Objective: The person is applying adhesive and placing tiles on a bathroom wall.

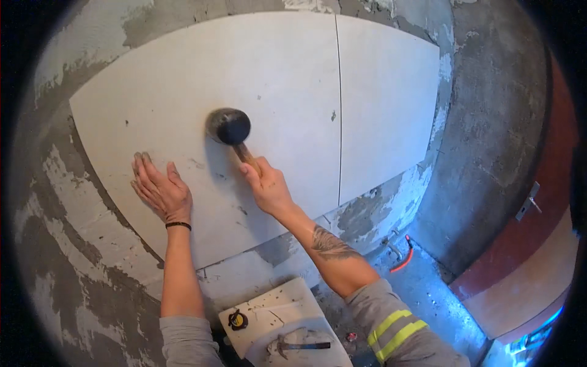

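On cement wall [72,238], wht tile [281,92], L fingers [147,174] outstretched on it, R fingers [265,166] round mallet [231,126], red door [555,174]

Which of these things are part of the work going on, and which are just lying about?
Part of the work:
- Mallet, gripped in the right hand
- Large pale panel, with the left hand flat on it
- Smaller pale panel beside it

Lying about, it seems:
- Hammer
- Round black-and-yellow item
- Orange-red tube
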